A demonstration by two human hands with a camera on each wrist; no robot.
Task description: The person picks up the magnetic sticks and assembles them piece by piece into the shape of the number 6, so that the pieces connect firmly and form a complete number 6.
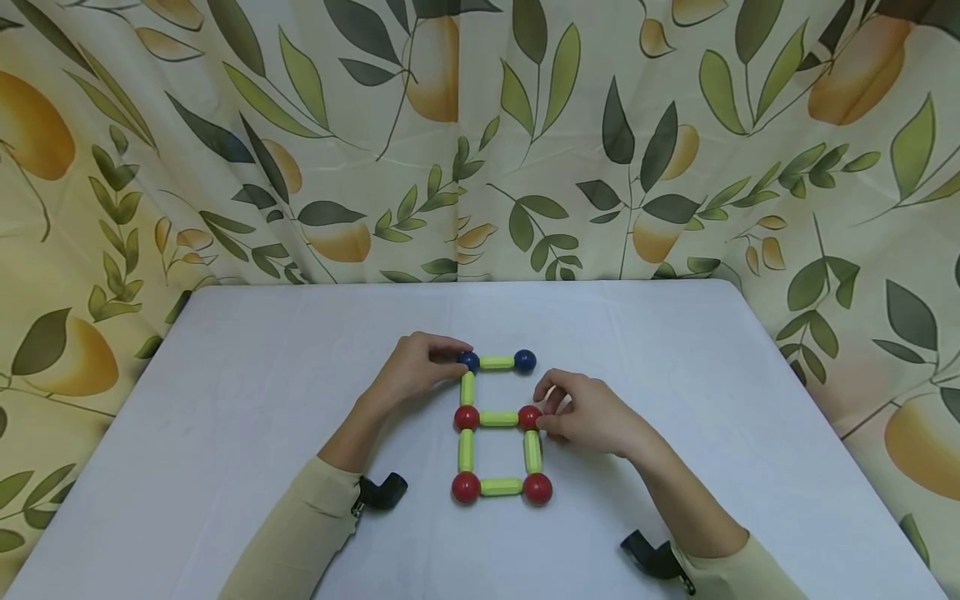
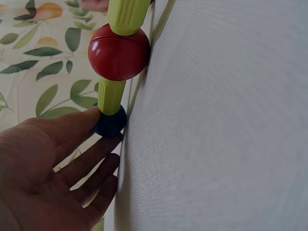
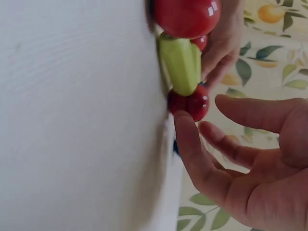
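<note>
On the white table lies a flat figure of yellow-green sticks and balls: a square with red balls at its corners, and two more sticks leading off its far left corner. My left hand [image 1: 414, 367] pinches the blue ball [image 1: 470, 361] at the far left between thumb and fingers, beside the yellow-green stick [image 2: 111, 96]. A second blue ball [image 1: 525, 361] ends the far stick [image 1: 497, 362]. My right hand [image 1: 592, 412] is at the square's far right red ball [image 1: 528, 417]. In the right wrist view one fingertip touches that red ball [image 3: 197, 102], while the thumb stands apart.
The white table [image 1: 262, 358] reaches to a fruit-and-leaf patterned cloth [image 1: 555, 167] behind it. Nearer me are the square's front red balls, left [image 1: 466, 488] and right [image 1: 537, 489]. A black device [image 1: 382, 492] sits at the left cuff, another [image 1: 651, 557] at the right.
</note>
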